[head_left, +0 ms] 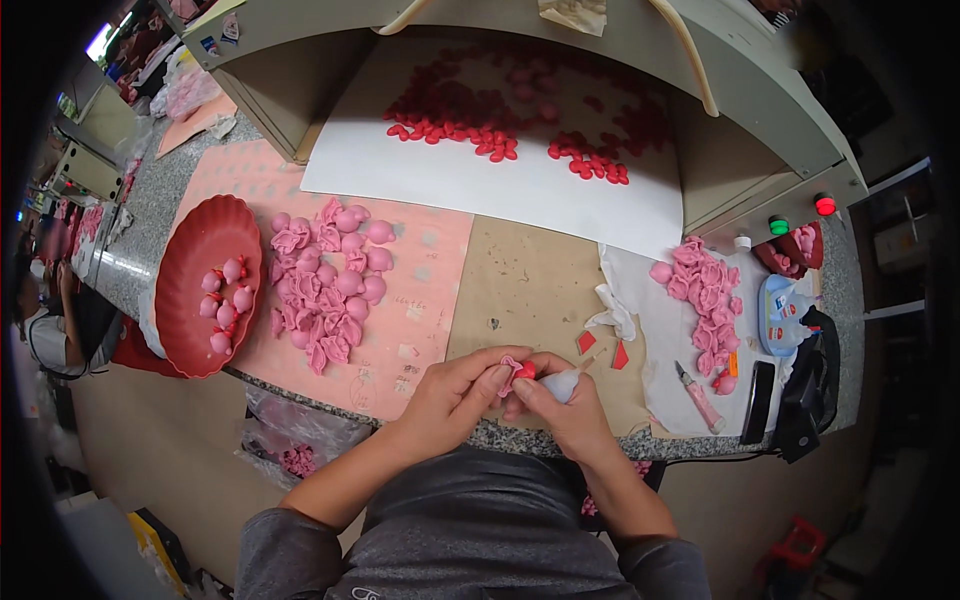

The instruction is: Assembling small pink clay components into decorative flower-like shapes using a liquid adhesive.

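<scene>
My left hand [455, 392] is closed on a small pink ruffled piece [508, 374] above the near edge of the bench. Against it sits a small red piece [526, 370], pinched by the fingertips of my right hand [580, 420]. That hand also keeps a small translucent squeeze bottle [562, 384] with a thin nozzle tucked between its fingers. To the left lies a heap of pink ruffled pieces and round pink balls [325, 285] on a pink cloth [425, 300]. More pink ruffled pieces [705, 300] lie to the right on white paper [665, 385].
A red scalloped bowl [175, 330] at left holds several pink parts. Ahead, a grey box-like housing [770, 150] shelters red pieces [600, 165] on a white sheet [400, 180]. A tube [700, 398], a phone [759, 400] and a blue tray [768, 335] lie at right.
</scene>
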{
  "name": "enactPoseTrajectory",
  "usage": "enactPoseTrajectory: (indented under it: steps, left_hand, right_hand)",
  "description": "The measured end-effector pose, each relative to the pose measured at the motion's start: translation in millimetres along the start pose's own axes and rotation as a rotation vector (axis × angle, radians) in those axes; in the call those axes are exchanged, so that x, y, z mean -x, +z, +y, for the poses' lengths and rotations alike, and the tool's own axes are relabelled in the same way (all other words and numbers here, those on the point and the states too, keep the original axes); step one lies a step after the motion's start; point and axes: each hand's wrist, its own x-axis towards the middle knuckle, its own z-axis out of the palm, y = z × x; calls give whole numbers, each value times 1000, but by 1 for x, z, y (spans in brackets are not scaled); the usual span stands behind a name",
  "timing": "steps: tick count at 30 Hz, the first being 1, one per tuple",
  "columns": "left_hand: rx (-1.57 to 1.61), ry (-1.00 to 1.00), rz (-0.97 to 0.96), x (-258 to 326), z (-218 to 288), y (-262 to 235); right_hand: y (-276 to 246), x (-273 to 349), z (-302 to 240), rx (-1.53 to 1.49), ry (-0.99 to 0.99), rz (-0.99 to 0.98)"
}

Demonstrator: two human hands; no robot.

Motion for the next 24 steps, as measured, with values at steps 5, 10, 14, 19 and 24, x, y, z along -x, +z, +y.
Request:
enactPoseTrajectory:
  steps: [5, 10, 14, 19, 24]
  left_hand:
    - [-228, 217, 89, -4, -7, 7]
    - [119, -1, 78, -2, -10, 17]
    - [-131, -7, -85, -10, 2, 4]
    - [-150, 162, -9, -6, -12, 11]
    - [-50, 70, -92, -3, -17, 9]
  right_hand:
    - [2, 0, 8, 102, -85, 57]
    - [-2, 2, 13, -128, 3, 51]
    - [-12, 0, 4, 129, -30, 15]
    - [-24, -3, 3, 120, 2, -77]
    - [-26, 3, -5, -17, 207, -103]
